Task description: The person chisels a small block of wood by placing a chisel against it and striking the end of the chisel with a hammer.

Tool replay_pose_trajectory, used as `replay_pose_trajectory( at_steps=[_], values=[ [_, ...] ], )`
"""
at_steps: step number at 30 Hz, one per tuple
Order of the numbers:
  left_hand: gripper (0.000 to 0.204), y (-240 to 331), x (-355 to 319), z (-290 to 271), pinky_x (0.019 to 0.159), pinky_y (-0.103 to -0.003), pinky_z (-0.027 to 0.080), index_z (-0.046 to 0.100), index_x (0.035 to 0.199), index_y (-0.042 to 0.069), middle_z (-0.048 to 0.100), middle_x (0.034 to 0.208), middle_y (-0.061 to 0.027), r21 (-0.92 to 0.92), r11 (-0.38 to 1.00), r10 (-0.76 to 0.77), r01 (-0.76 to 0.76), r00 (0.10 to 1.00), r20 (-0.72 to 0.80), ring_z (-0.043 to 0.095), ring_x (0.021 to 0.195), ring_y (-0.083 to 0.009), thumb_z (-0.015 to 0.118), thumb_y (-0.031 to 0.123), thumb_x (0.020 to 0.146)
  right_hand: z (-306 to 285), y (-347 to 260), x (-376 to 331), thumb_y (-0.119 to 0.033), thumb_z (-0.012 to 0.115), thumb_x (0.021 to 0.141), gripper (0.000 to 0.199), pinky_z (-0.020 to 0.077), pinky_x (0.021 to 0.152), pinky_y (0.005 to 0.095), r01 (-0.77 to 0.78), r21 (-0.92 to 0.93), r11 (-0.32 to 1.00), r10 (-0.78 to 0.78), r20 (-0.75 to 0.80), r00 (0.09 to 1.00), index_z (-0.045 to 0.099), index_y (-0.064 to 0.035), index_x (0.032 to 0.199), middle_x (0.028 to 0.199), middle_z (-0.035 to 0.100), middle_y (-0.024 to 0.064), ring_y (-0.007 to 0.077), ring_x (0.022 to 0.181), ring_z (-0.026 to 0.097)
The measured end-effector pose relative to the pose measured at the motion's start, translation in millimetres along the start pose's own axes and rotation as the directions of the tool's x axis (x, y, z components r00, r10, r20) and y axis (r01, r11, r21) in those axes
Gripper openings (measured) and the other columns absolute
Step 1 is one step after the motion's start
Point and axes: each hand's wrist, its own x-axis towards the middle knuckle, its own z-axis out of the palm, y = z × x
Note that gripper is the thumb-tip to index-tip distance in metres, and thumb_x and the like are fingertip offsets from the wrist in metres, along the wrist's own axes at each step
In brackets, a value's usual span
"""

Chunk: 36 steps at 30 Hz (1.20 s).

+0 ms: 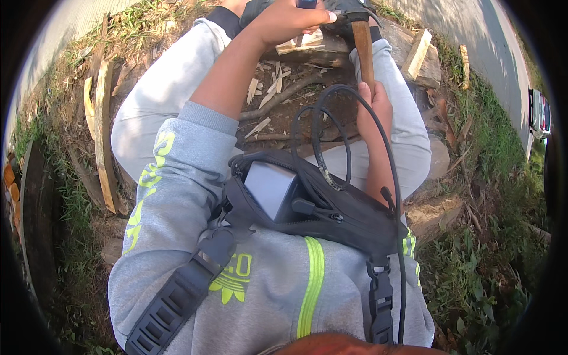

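My right hand point(375, 111) is closed round the lower end of a wooden-handled tool point(363, 50), a hammer or hatchet; its dark head is at the upper edge, and I cannot tell which kind. My left hand point(291, 22) is closed beside that head, thumb stretched toward it. A small dark-blue piece point(306, 3) shows at its fingers, too cut off to name. Below the left hand lies a split log point(302, 44) with a pale, freshly cut face. Pale wood chips point(273, 89) are scattered on the soil between my legs.
A black chest bag point(355, 207) holds a grey box point(271, 188), and a looped black cable point(316, 136) rises from it. Split sticks point(104, 136) lie at the left; a pale wood piece point(418, 54) rests on a log at the right. Beyond the grass runs a paved road point(494, 53) with a car point(539, 113).
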Motion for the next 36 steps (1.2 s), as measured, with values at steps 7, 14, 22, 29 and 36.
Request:
replay_pose_trajectory(
  at_steps=[7,14,22,29,36],
  values=[
    [0.038,-3,15,-5,0.055,-0.030,0.036,0.051,0.070,0.012,0.043,0.058,0.0054,-0.411,0.909,0.062,-0.072,0.997,-0.038,0.041,0.053,-0.0099,0.060,0.024,0.105,-3,3,-1,-0.036,0.061,0.105,0.036,0.0521,0.077,0.0497,0.124,-0.112,0.986,-0.113,0.094,0.989,0.067,-0.0009,0.113,0.091,0.071,0.0252,0.0464,0.090,0.069],
    [0.040,-31,34,-95,0.061,-0.032,0.039,0.047,0.067,0.017,0.044,0.057,0.0050,-0.884,0.437,-0.161,-0.166,0.953,-0.258,0.043,0.054,-0.0112,0.051,0.028,0.106,-6,28,12,-0.038,0.060,0.106,0.040,0.0518,0.076,0.0476,0.055,0.157,0.986,-0.060,0.030,0.998,0.067,0.0006,0.115,0.087,0.070,0.0242,0.0420,0.086,0.070],
    [0.044,-53,5,-100,0.060,-0.033,0.040,0.035,0.060,0.019,0.032,0.050,0.0047,-0.910,0.228,-0.530,-0.347,0.740,-0.415,0.034,0.046,-0.0134,0.045,0.028,0.102,-19,29,15,-0.038,0.057,0.107,0.040,0.0514,0.079,0.0486,-0.017,0.153,0.988,-0.010,0.175,0.985,0.065,0.0005,0.112,0.089,0.071,0.0233,0.0432,0.088,0.069],
    [0.038,-59,-6,-86,0.059,-0.034,0.038,0.039,0.066,0.018,0.034,0.054,0.0045,-0.879,0.261,-0.538,-0.399,0.696,-0.476,0.034,0.048,-0.0132,0.047,0.027,0.102,-1,30,6,-0.030,0.058,0.106,0.031,0.0504,0.077,0.0464,0.060,0.037,0.997,-0.068,0.252,0.965,0.065,-0.0010,0.112,0.089,0.069,0.0212,0.0393,0.089,0.068],
    [0.035,-40,-7,-60,0.079,-0.045,0.046,0.037,0.074,0.013,0.038,0.064,-0.0016,-0.803,0.421,-0.429,-0.423,0.687,-0.587,0.041,0.062,-0.0199,0.039,0.026,0.107,0,30,11,-0.036,0.055,0.107,0.036,0.0515,0.083,0.0544,0.012,0.057,0.998,-0.026,0.259,0.966,0.063,-0.0021,0.112,0.097,0.071,0.0249,0.0465,0.096,0.067]
  ],
)
